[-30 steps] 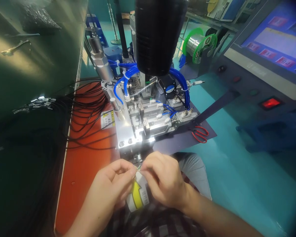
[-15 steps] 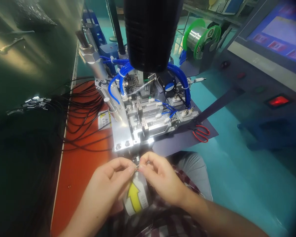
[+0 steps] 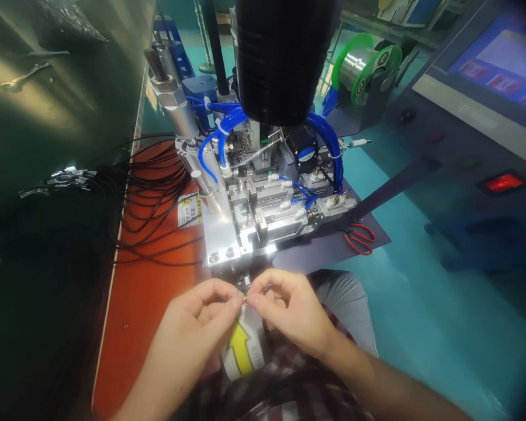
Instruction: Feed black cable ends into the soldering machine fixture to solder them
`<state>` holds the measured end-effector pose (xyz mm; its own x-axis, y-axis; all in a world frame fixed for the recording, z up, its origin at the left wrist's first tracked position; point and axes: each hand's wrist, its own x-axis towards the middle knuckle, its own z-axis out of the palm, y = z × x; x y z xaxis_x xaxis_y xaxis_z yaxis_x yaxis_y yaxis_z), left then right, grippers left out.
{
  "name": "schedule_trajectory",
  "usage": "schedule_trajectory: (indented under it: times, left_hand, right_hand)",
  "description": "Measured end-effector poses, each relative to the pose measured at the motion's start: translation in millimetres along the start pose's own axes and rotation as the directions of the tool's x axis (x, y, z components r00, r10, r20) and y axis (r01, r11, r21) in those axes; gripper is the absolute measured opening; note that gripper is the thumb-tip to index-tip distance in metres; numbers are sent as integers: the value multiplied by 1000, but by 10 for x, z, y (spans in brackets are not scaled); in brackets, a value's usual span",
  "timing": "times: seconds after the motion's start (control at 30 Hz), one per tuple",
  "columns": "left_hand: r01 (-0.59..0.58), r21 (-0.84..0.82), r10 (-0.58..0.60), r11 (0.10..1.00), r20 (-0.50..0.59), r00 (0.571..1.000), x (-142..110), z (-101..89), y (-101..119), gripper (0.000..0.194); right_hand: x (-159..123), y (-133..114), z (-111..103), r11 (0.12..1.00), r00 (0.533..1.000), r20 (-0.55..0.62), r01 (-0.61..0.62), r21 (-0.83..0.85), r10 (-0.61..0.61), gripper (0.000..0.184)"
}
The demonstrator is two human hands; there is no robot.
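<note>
Thumb and forefinger of my left hand (image 3: 197,321) are closed in a pinch. Opposite it, my right hand (image 3: 291,313) pinches too, its fingertips nearly touching the left ones. Between them show the short ends of thin wires (image 3: 245,300); the fingers cover most of their length. Both hands are just in front of the metal machine (image 3: 267,216), above a white label with a yellow arrow (image 3: 240,349).
Black cables (image 3: 153,204) with shiny metal ends lie on the orange board at left. Red-handled snips (image 3: 360,238) rest right of the machine. A black cylinder (image 3: 284,58) hangs overhead. Behind stands a green wire spool (image 3: 355,67); a control panel (image 3: 477,134) is at right.
My fingertips have drawn slightly closer together, and less of the wires shows between them. The camera view has shifted a little, so the machine appears farther right.
</note>
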<state>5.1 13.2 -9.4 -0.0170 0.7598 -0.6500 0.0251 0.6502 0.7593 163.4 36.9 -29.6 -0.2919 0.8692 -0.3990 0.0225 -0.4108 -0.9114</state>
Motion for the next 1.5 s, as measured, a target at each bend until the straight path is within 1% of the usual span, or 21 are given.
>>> schedule_trajectory:
  times: [0.13,0.33,0.53,0.67,0.83,0.93,1.03,1.13,1.2,1.23,1.3,1.33,1.4,1.43,1.5]
  left_hand:
    - [-29,2,29,1000,-3,1000,-11,-9,-19,48]
    - [-41,-53,45,998,62,997,4,-8,-52,49]
    - [-53,-77,58,996,56,997,1,0,-93,44]
    - [-51,-78,54,996,30,998,-8,-5,-142,43]
    - [-98,-17,97,995,-57,994,-9,-3,-193,44]
    - [-100,-38,97,994,-71,993,-10,22,-209,42]
    - [-71,-114,67,991,-38,997,-15,50,-207,39]
    - [-41,-192,48,981,32,998,-16,47,-188,38]
    - [-24,-175,36,984,67,997,-9,29,-168,40]
    - [-21,-154,33,988,77,996,-3,20,-156,41]
    - [-25,-118,35,993,84,996,6,6,-125,43]
    - [-32,-103,41,994,88,995,7,3,-106,44]
    - [-39,-63,45,997,100,994,-3,0,-66,47]
    - [-34,-37,38,999,108,993,-16,-1,-48,48]
    - [-45,17,43,999,107,993,-59,-6,-19,47]
  right_hand:
    - [-12,-1,15,999,1000,18,-16,52,15,17]
    - [-25,-4,30,998,998,-25,64,17,-63,13]
    - [-36,-7,52,989,1000,-12,-14,145,16,12]
    - [-39,-9,73,976,999,-22,-43,216,49,14]
    - [-42,42,111,937,995,10,-95,336,97,14]
    - [-66,65,139,914,994,6,-101,392,107,13]
    - [-97,66,161,918,994,-9,-99,383,111,16]
    - [-118,68,171,941,994,-17,-94,326,105,19]
    - [-126,82,169,964,998,-32,-45,261,55,17]
    - [-130,92,165,977,999,-46,-1,215,11,15]
    - [-139,111,148,989,990,-84,121,88,-114,10]
    - [-144,117,134,982,977,-103,188,12,-186,9]
    - [-160,113,97,939,938,-117,309,-148,-327,9]
    - [-170,103,75,904,912,-108,365,-224,-395,10]
    - [-192,77,32,814,856,-49,469,-343,-514,11]
